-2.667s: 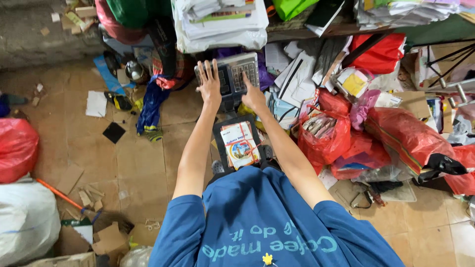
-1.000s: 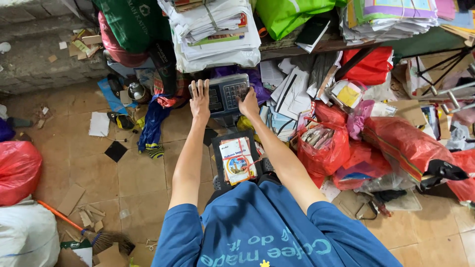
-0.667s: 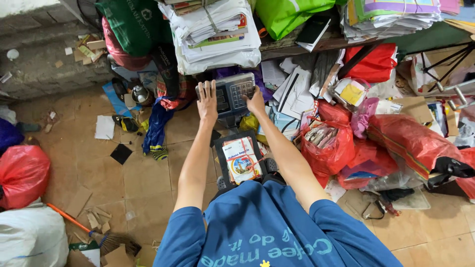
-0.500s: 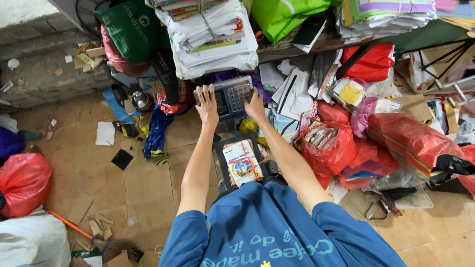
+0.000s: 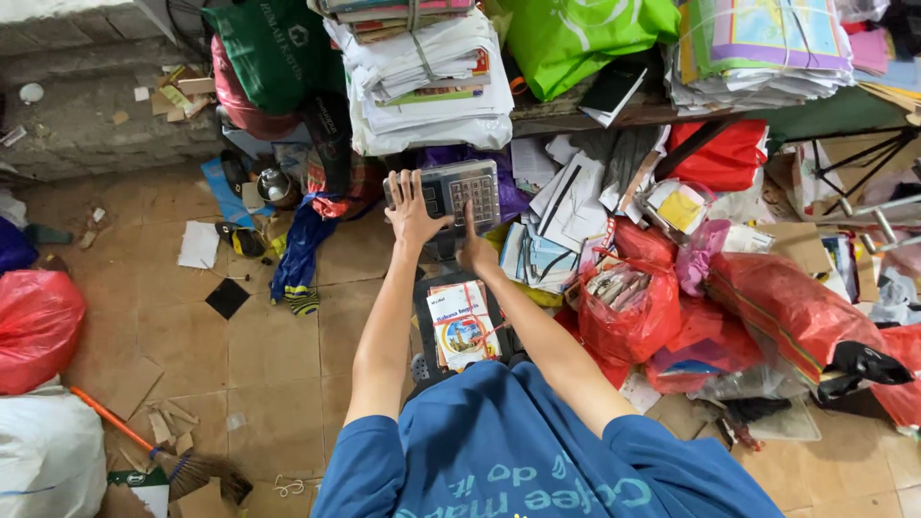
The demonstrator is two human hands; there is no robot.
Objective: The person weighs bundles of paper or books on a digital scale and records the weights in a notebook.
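Note:
A grey scale head with a keypad (image 5: 459, 193) stands in front of me on the floor. My left hand (image 5: 411, 206) lies flat, fingers spread, on its left part. My right hand (image 5: 476, 247) is at its lower right, one finger stretched up onto the keys. Below the hands, a bundle of booklets tied with red string (image 5: 461, 325) rests on the dark scale platform (image 5: 425, 294).
A tied stack of papers (image 5: 432, 82) and a green bag (image 5: 576, 38) sit on a shelf behind the scale. Red plastic bags (image 5: 767, 297) full of paper fill the right side. Another red bag (image 5: 36, 326), a white sack (image 5: 43, 460) and a broom (image 5: 153, 446) lie at left.
Both hands stay at the scale head. My left hand has settled flat on its left part, and my right hand has dropped slightly with one finger on the keys. The view shifted a little.

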